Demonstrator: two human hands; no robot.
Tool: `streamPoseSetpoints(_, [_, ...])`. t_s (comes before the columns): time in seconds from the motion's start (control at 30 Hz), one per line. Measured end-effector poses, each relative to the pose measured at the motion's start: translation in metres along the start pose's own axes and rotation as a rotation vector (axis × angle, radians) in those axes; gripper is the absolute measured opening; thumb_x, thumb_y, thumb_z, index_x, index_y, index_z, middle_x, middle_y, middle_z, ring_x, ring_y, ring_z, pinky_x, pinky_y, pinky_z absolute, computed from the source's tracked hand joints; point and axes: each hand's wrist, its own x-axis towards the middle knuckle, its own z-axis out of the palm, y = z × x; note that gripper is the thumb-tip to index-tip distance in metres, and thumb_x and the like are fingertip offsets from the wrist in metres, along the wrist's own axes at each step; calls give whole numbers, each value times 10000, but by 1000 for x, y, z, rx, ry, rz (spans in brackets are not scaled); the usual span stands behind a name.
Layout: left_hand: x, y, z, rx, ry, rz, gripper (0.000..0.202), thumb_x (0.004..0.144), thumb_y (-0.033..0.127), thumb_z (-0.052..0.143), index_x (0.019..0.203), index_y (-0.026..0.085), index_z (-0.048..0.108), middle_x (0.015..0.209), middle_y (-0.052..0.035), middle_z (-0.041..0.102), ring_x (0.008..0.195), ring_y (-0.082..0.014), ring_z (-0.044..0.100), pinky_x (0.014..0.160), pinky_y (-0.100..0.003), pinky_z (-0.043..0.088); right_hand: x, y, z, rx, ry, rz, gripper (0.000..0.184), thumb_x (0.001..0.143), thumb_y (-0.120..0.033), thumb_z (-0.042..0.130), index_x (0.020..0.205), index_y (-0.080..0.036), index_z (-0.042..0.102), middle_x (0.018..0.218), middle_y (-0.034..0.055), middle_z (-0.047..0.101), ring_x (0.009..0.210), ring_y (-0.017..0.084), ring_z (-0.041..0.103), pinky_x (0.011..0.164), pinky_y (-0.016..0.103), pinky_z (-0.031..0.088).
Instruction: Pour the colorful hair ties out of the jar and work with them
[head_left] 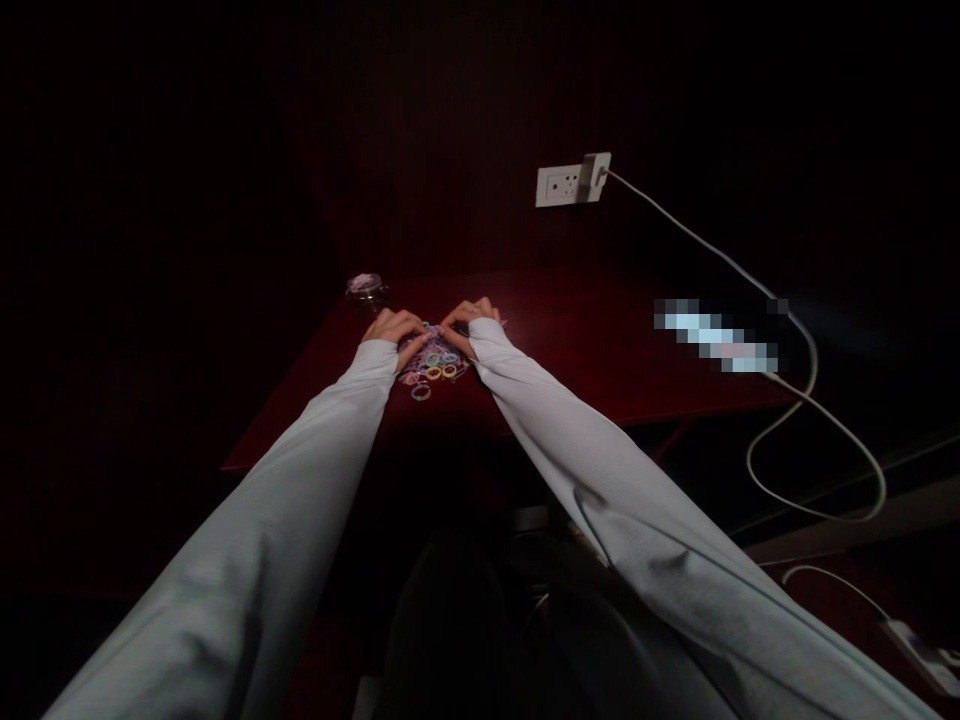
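A heap of small coloured rubber bands (pixel 435 365) lies on a dark red table (pixel 585 345). My left hand (pixel 391 326) rests on the heap's left side, fingers curled down onto the bands. My right hand (pixel 469 316) is at the heap's far right edge, fingers bent and pressed against the bands. Both arms wear pale long sleeves. Whether either hand pinches a single band is too small to tell.
A small clear jar (pixel 366 288) stands just beyond my left hand. A white wall socket (pixel 559 186) holds a charger (pixel 595 174); its white cable (pixel 817 400) loops off the table's right end. A blurred-out object (pixel 716 337) lies at the table's right. The surroundings are dark.
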Motion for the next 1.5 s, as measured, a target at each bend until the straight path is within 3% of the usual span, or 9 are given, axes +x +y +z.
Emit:
streamPoseSetpoints(0.43, [0, 1, 3, 24, 40, -3, 275, 1063, 426, 524, 1031, 234, 718, 1134, -71, 748, 1017, -255, 602, 944, -409, 491, -8, 3, -7, 46, -27, -39, 373, 1002, -596, 627, 1041, -290, 836, 1162, 69, 723, 1178, 288, 494, 1033, 441, 344])
streamPoseSetpoints(0.87, [2, 7, -2, 63, -12, -15, 222, 1064, 360, 481, 1037, 235, 663, 1166, -85, 715, 1042, -271, 586, 934, -400, 496, -8, 1, -8, 41, 28, -16, 388, 992, -631, 628, 1012, -304, 836, 1243, 56, 673, 1224, 292, 485, 1053, 459, 316])
streamPoseSetpoints(1.13, [3, 8, -5, 67, -38, -23, 262, 1074, 389, 451, 1067, 226, 657, 1197, -93, 700, 1048, -272, 577, 973, -405, 493, -11, 0, -13, -16, 60, 38, 419, 994, -667, 589, 1037, -333, 838, 1400, 47, 576, 1259, 299, 447, 1046, 464, 302])
streamPoseSetpoints(1.5, [2, 12, -7, 29, -10, -40, 234, 1055, 378, 466, 1042, 236, 651, 1185, -93, 702, 1029, -272, 581, 965, -417, 499, -8, 2, -20, -81, 105, 181, 344, 1010, -558, 581, 1061, -315, 820, 1537, 58, 451, 1310, 335, 425, 1066, 492, 314])
